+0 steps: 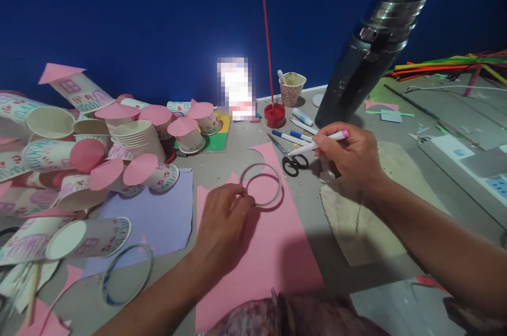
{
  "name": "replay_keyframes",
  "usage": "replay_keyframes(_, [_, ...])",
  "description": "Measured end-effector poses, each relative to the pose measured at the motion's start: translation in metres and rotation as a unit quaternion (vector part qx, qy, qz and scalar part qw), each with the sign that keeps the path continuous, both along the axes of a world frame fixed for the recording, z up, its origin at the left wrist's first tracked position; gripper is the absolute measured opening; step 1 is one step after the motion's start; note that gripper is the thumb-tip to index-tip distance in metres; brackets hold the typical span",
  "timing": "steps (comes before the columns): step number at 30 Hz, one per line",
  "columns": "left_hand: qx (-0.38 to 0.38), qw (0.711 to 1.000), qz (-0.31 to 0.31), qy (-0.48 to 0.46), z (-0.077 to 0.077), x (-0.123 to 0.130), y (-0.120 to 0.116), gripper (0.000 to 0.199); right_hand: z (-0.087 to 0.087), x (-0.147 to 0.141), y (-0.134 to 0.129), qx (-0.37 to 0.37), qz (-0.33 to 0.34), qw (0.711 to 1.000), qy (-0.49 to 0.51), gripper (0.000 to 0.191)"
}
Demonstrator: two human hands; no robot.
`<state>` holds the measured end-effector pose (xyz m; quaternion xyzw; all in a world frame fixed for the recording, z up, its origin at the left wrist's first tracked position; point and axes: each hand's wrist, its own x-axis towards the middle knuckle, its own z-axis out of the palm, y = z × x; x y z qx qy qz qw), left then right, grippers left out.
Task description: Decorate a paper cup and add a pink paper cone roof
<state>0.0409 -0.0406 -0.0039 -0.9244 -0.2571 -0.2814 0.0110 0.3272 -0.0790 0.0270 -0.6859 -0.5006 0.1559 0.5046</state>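
My left hand [225,220] is closed, its fingertips pinching the near left edge of a thin grey ring [280,184]. That ring is over a sheet of pink paper [253,267], which has curved cuts along its far edge. In my right hand [352,159] is a white marker [304,149] with a pink end, held between thumb and fingers and pointing left. Beneath the marker lie black-handled scissors [291,166]. A second grey ring [127,274], with blue marks, rests left of my left forearm.
Decorated paper cups [99,235], several with pink paper tops, crowd the left side around purple paper [170,209]. A dark flask [356,66], a red pot [274,115] with a stick and a patterned cup [292,90] stand behind. A lit, blurred screen [236,87] is against the wall.
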Motion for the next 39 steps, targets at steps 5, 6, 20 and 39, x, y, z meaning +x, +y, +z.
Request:
replay_keyframes(5, [0.07,0.99,0.094,0.072,0.026,-0.023,0.02,0.016,-0.011,0.01,0.008,0.008,-0.013,1.0,0.025,0.023])
replay_keyframes(6, [0.074,0.987,0.107,0.099,0.028,-0.027,0.023,0.017,-0.014,0.011,0.008,0.003,-0.008,1.0,0.017,0.023])
replay_keyframes(20, [-0.006,0.949,0.222,0.223,0.02,-0.063,0.004,0.022,-0.039,0.019,0.015,-0.056,0.093,0.969,-0.223,0.025])
replay_keyframes(39, [-0.302,0.903,0.301,-0.06,0.026,-0.074,-0.051,0.027,-0.033,0.012,0.011,-0.1,0.06,0.935,-0.334,0.024])
